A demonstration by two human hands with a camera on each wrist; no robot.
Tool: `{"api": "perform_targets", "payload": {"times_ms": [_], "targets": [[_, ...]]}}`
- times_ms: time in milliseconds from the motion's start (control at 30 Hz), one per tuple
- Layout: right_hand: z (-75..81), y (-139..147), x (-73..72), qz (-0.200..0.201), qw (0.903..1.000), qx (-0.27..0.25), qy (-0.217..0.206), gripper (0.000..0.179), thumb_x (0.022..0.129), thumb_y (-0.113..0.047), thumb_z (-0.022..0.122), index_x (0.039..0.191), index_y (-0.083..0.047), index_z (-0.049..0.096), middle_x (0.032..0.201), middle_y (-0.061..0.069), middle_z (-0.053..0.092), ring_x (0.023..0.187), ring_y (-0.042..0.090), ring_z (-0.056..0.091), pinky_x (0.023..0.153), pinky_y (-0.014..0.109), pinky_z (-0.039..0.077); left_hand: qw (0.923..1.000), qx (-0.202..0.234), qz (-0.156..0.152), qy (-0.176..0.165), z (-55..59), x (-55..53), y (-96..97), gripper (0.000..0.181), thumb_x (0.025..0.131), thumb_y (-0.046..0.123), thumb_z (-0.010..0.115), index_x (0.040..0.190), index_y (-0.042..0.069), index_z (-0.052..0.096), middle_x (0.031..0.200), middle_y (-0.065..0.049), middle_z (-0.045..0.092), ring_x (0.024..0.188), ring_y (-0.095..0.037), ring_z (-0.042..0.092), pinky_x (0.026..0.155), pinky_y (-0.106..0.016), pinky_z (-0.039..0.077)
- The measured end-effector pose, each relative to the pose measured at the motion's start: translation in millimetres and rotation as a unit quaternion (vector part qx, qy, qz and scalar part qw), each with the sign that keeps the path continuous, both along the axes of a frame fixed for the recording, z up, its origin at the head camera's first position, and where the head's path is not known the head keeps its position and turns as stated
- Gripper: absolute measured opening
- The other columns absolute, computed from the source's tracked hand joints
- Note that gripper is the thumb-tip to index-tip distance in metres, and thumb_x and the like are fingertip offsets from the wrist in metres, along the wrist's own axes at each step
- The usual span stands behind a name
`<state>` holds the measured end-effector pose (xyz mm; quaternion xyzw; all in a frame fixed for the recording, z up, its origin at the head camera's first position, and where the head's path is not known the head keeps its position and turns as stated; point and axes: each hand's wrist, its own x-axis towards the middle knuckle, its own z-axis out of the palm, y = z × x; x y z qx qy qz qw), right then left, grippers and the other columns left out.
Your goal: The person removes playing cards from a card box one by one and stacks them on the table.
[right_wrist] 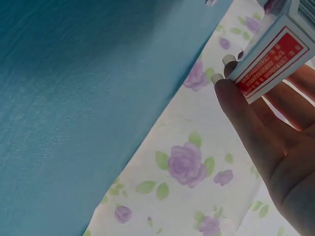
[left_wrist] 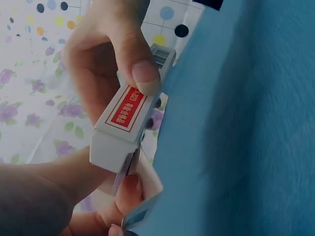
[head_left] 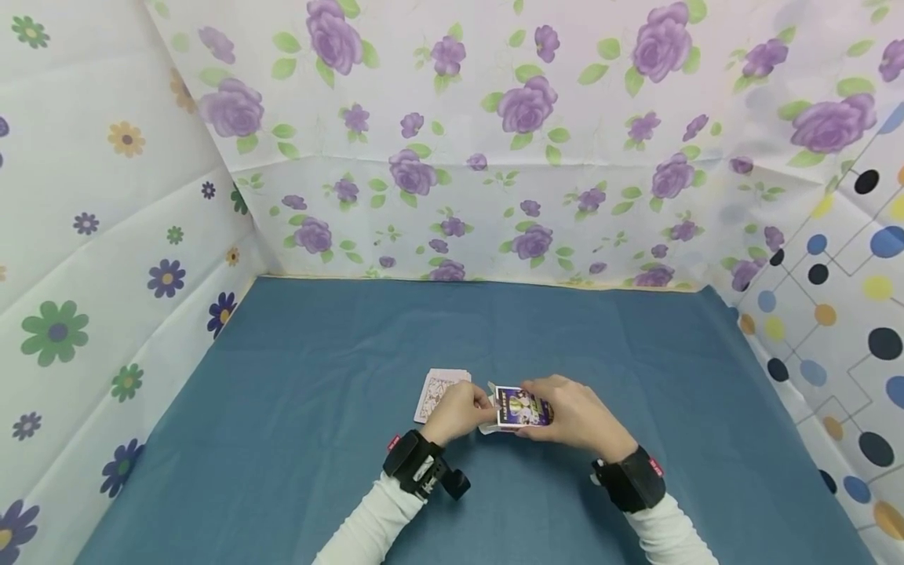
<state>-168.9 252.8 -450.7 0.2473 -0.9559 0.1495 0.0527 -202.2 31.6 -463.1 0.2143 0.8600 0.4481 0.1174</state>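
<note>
A playing-card box [head_left: 521, 407], with a dark purple picture on its face, lies between the hands low over the cloth. My right hand [head_left: 575, 412] grips it from the right, thumb on the near side and fingers on the far side. At its left end the box is open and a white flap [left_wrist: 150, 181] stands out. There my left hand [head_left: 455, 412] pinches the flap between thumb and fingers, beside a thin card edge showing at the opening. Red labels mark the narrow sides of the box in both wrist views. A stack of cards [head_left: 438, 388] lies partly behind the left hand.
A blue cloth [head_left: 339, 337] covers the table. Flowered sheets [head_left: 424, 188] hang behind and at the left, and a dotted sheet [head_left: 840, 314] at the right. Each wrist wears a black camera strap [head_left: 632, 480].
</note>
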Motion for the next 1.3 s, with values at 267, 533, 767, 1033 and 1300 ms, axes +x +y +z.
{"api": "perform_targets", "payload": {"times_ms": [267, 533, 767, 1033, 1300], "targets": [[2.0, 0, 2.0, 0.001, 1.0000, -0.002, 0.007, 0.064, 0.077, -0.054, 0.076, 0.126, -0.014, 0.065, 0.115, 0.004, 0.068, 0.098, 0.016, 0.063, 0.072, 0.031, 0.051, 0.9891, 0.073, -0.017, -0.127, -6.0, -6.0, -6.0, 0.024, 0.085, 0.011, 0.071, 0.065, 0.001, 0.066, 0.054, 0.003, 0.047, 0.047, -0.009, 0.031, 0.047, -0.024, 0.025], [0.0, 0, 1.8, -0.003, 0.9999, -0.010, -0.011, 0.064, 0.077, -0.055, 0.075, 0.127, -0.015, 0.065, 0.117, 0.005, 0.068, 0.101, 0.017, 0.064, 0.075, 0.032, 0.051, 0.9848, 0.089, -0.030, -0.147, -9.2, -8.4, -11.8, 0.025, 0.086, 0.014, 0.071, 0.065, 0.002, 0.063, 0.056, 0.004, 0.047, 0.049, -0.011, 0.029, 0.049, -0.025, 0.024], [-1.7, 0, 0.8, -0.006, 0.9998, -0.005, -0.017, 0.066, 0.078, -0.058, 0.073, 0.128, -0.014, 0.064, 0.118, 0.005, 0.068, 0.101, 0.017, 0.064, 0.074, 0.032, 0.051, 0.9867, 0.078, -0.029, -0.140, -10.8, -8.3, -11.2, 0.028, 0.088, 0.018, 0.070, 0.065, 0.005, 0.062, 0.056, 0.006, 0.046, 0.049, -0.010, 0.030, 0.048, -0.025, 0.024], [-3.5, 0, 1.4, -0.003, 0.9998, -0.005, -0.019, 0.067, 0.078, -0.058, 0.072, 0.128, -0.014, 0.064, 0.117, 0.004, 0.068, 0.100, 0.017, 0.064, 0.074, 0.032, 0.050, 0.9813, 0.096, -0.049, -0.159, -9.5, -9.2, -13.9, 0.023, 0.088, 0.016, 0.070, 0.074, -0.002, 0.069, 0.058, 0.004, 0.044, 0.050, -0.011, 0.029, 0.050, -0.025, 0.024], [-4.3, 1, 0.5, -0.002, 0.9999, -0.003, -0.015, 0.068, 0.079, -0.060, 0.071, 0.128, -0.014, 0.064, 0.117, 0.005, 0.068, 0.102, 0.018, 0.064, 0.076, 0.034, 0.051, 0.9647, 0.128, -0.051, -0.224, -7.8, -15.8, -25.4, 0.024, 0.090, 0.017, 0.067, 0.096, -0.006, 0.072, 0.068, 0.007, 0.055, 0.057, -0.007, 0.042, 0.054, -0.021, 0.035]]}}
